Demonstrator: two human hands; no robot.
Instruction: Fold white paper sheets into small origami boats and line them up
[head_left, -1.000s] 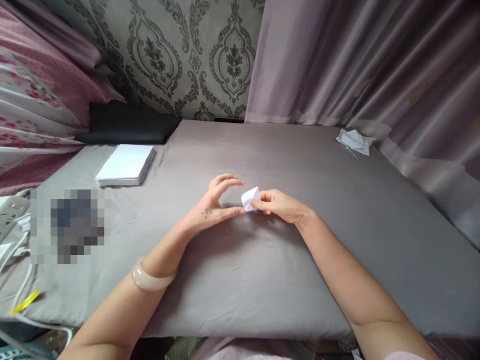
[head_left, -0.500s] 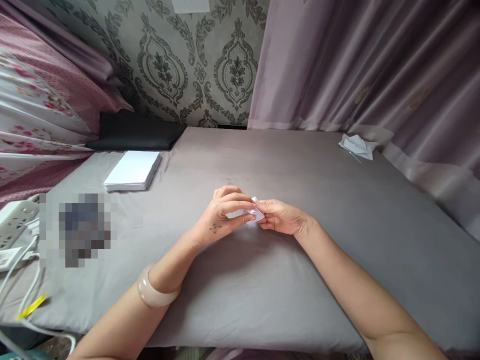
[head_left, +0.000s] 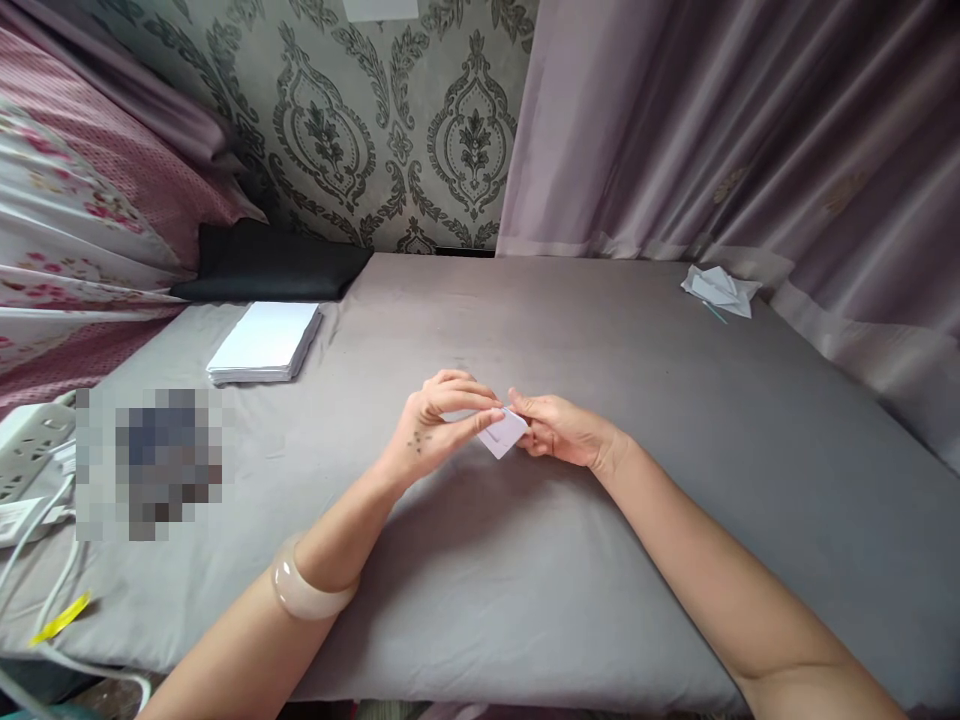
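Note:
Between my two hands is a small piece of folded white paper (head_left: 501, 436), held above the grey cloth (head_left: 480, 590). My left hand (head_left: 448, 412), with a pale bangle (head_left: 311, 590) farther down that arm, pinches the paper's upper left side between thumb and fingers. At the right side of the paper, my right hand (head_left: 561, 430) grips its edge; its thumb points up and left, and the fingers behind are partly hidden. One flat, diamond-like face of the paper points down towards me.
A stack of white paper (head_left: 264, 343) lies at the back left, before a black folded item (head_left: 274, 262). Folded white papers (head_left: 721, 290) sit at the far right by the curtain (head_left: 675, 150). A power strip (head_left: 34, 440) with white cables is at the left edge, beside a blurred-out patch.
The folded paper has turned, so a flat face now shows with a corner pointing down. My left thumb has shifted up along it, and the right thumb has lifted slightly.

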